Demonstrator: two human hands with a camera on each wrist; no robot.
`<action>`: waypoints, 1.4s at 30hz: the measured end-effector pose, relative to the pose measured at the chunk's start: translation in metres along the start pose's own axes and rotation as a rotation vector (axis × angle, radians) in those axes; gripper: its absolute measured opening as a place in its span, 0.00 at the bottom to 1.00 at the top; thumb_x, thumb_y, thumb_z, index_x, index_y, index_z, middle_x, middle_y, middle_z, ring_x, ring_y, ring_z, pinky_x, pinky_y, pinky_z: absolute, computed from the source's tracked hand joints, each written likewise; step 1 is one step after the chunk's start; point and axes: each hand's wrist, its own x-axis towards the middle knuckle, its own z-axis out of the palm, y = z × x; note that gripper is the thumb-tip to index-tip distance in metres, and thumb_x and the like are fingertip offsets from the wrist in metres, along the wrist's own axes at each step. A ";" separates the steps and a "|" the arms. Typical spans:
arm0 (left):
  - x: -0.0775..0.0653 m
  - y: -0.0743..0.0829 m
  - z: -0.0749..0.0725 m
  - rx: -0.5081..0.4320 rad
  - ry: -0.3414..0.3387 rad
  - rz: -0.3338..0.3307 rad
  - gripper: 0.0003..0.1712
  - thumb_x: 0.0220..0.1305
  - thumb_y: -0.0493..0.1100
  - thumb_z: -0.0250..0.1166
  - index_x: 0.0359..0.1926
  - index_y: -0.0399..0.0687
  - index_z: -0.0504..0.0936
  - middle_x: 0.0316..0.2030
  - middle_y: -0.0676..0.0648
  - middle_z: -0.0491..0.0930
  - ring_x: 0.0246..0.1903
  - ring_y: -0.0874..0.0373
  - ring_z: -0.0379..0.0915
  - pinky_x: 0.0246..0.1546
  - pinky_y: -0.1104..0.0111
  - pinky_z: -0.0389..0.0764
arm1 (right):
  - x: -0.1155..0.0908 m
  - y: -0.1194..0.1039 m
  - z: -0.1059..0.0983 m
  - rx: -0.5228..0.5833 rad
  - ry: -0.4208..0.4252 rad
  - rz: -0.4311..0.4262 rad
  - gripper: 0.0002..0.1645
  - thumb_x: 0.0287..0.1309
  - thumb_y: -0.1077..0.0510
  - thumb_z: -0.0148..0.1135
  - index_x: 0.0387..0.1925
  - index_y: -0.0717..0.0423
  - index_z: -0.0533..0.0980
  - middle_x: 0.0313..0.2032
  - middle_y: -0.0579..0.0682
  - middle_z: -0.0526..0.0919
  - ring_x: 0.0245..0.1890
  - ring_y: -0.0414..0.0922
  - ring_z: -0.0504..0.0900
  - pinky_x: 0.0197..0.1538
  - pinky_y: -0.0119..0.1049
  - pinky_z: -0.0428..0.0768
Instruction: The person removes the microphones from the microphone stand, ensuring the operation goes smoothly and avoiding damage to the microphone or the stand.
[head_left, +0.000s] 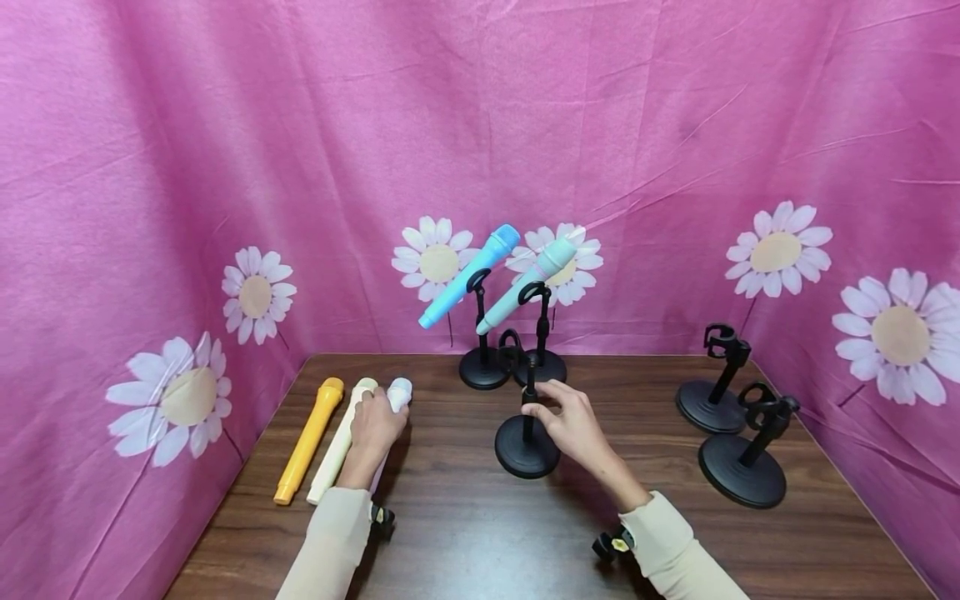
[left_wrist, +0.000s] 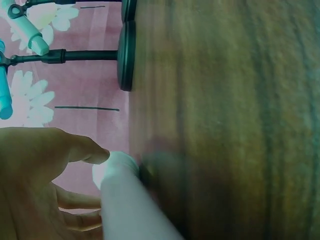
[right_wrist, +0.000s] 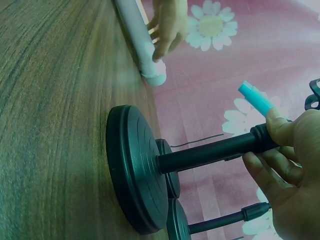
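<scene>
pinching a stand: right hand; left hand partly hides a whitish microphone (grip unclear)

pink backdrop: creased cloth | white daisies: printed on it | table: brown, wood-grained

On my feed the bare left hand reaches forward with its back to the head camera, the left forearm in a cream cloth sleeve slanting up from below. Its thumb stands apart from its loosely bent fingers; I can't fairly judge the half-hidden fingertips. My bare right hand comes in from the lower right, the right forearm in a matching cream sleeve, wrist nearly straight, thumb and fingers pinched in a grip.
</scene>
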 end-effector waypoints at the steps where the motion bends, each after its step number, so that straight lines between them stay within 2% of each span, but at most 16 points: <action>1: 0.000 0.001 -0.001 0.002 0.015 0.014 0.27 0.65 0.47 0.71 0.51 0.25 0.78 0.47 0.26 0.77 0.48 0.27 0.78 0.43 0.37 0.82 | 0.000 0.000 0.000 -0.002 0.000 -0.001 0.16 0.61 0.62 0.77 0.50 0.62 0.87 0.42 0.51 0.89 0.46 0.43 0.88 0.46 0.35 0.90; 5: -0.001 0.009 -0.005 0.006 0.090 0.073 0.26 0.65 0.47 0.70 0.50 0.25 0.80 0.48 0.26 0.78 0.51 0.27 0.76 0.46 0.37 0.82 | 0.000 0.000 0.000 -0.005 0.000 -0.003 0.17 0.61 0.62 0.77 0.50 0.61 0.87 0.42 0.50 0.90 0.46 0.42 0.88 0.47 0.34 0.90; 8: 0.000 0.019 -0.012 -0.032 0.136 0.118 0.23 0.65 0.46 0.68 0.48 0.28 0.83 0.48 0.29 0.81 0.51 0.29 0.77 0.46 0.38 0.82 | 0.000 0.000 0.000 -0.008 0.002 -0.003 0.16 0.60 0.62 0.78 0.50 0.61 0.87 0.42 0.50 0.90 0.46 0.42 0.88 0.47 0.34 0.90; 13: -0.001 0.047 -0.028 -0.177 0.118 0.219 0.18 0.67 0.47 0.66 0.48 0.37 0.88 0.47 0.36 0.85 0.50 0.36 0.81 0.49 0.44 0.82 | -0.001 -0.002 0.001 -0.010 0.007 -0.003 0.16 0.61 0.62 0.77 0.50 0.61 0.87 0.42 0.51 0.89 0.45 0.44 0.88 0.46 0.35 0.90; 18: -0.006 0.076 -0.043 -0.336 0.005 0.329 0.16 0.69 0.47 0.68 0.51 0.42 0.89 0.47 0.42 0.86 0.50 0.44 0.83 0.53 0.51 0.82 | -0.002 -0.001 0.002 -0.009 0.010 0.003 0.15 0.61 0.61 0.77 0.49 0.58 0.87 0.41 0.50 0.89 0.46 0.46 0.89 0.47 0.35 0.90; 22: -0.011 0.097 -0.051 -0.527 -0.109 0.384 0.15 0.72 0.45 0.69 0.55 0.44 0.87 0.49 0.45 0.86 0.51 0.49 0.84 0.56 0.54 0.85 | -0.003 0.000 0.003 0.000 0.013 0.001 0.15 0.62 0.60 0.77 0.50 0.56 0.87 0.42 0.48 0.89 0.47 0.46 0.89 0.48 0.34 0.90; 25: -0.013 0.110 -0.053 -0.657 -0.187 0.413 0.16 0.74 0.43 0.69 0.59 0.43 0.85 0.51 0.43 0.85 0.53 0.49 0.84 0.58 0.56 0.86 | -0.004 0.001 0.004 0.005 0.015 -0.011 0.17 0.62 0.59 0.77 0.52 0.56 0.87 0.43 0.48 0.89 0.47 0.46 0.89 0.48 0.35 0.90; 28: -0.014 0.121 -0.053 -0.742 -0.251 0.429 0.19 0.76 0.43 0.68 0.63 0.44 0.82 0.55 0.41 0.85 0.58 0.49 0.83 0.61 0.56 0.85 | -0.003 0.002 0.002 0.003 0.006 -0.016 0.17 0.62 0.60 0.77 0.53 0.56 0.87 0.45 0.49 0.90 0.47 0.45 0.89 0.48 0.36 0.90; 32: -0.014 0.132 -0.052 -0.908 -0.351 0.481 0.25 0.78 0.42 0.65 0.72 0.44 0.74 0.66 0.37 0.80 0.67 0.45 0.77 0.69 0.52 0.79 | -0.001 0.003 0.000 0.016 -0.026 -0.011 0.19 0.63 0.60 0.76 0.55 0.55 0.86 0.47 0.50 0.91 0.47 0.45 0.89 0.51 0.39 0.89; 34: -0.014 0.138 -0.051 -0.991 -0.399 0.513 0.28 0.78 0.39 0.64 0.75 0.42 0.71 0.70 0.36 0.76 0.71 0.43 0.73 0.72 0.51 0.76 | 0.000 0.003 -0.001 0.043 -0.066 -0.013 0.21 0.64 0.60 0.75 0.59 0.55 0.85 0.49 0.51 0.91 0.50 0.48 0.90 0.54 0.44 0.89; 38: -0.014 0.148 -0.046 -1.063 -0.447 0.535 0.31 0.77 0.38 0.64 0.77 0.44 0.70 0.73 0.39 0.73 0.74 0.43 0.70 0.74 0.55 0.74 | 0.000 0.005 -0.002 0.126 -0.160 -0.013 0.28 0.68 0.63 0.70 0.68 0.57 0.79 0.56 0.54 0.90 0.60 0.55 0.87 0.61 0.51 0.85; 42: -0.016 0.153 -0.041 -1.090 -0.462 0.508 0.28 0.76 0.37 0.67 0.73 0.45 0.75 0.67 0.39 0.79 0.68 0.46 0.77 0.69 0.59 0.79 | 0.000 0.006 -0.002 0.216 -0.177 0.006 0.25 0.70 0.66 0.67 0.67 0.57 0.79 0.56 0.57 0.90 0.60 0.54 0.87 0.61 0.44 0.85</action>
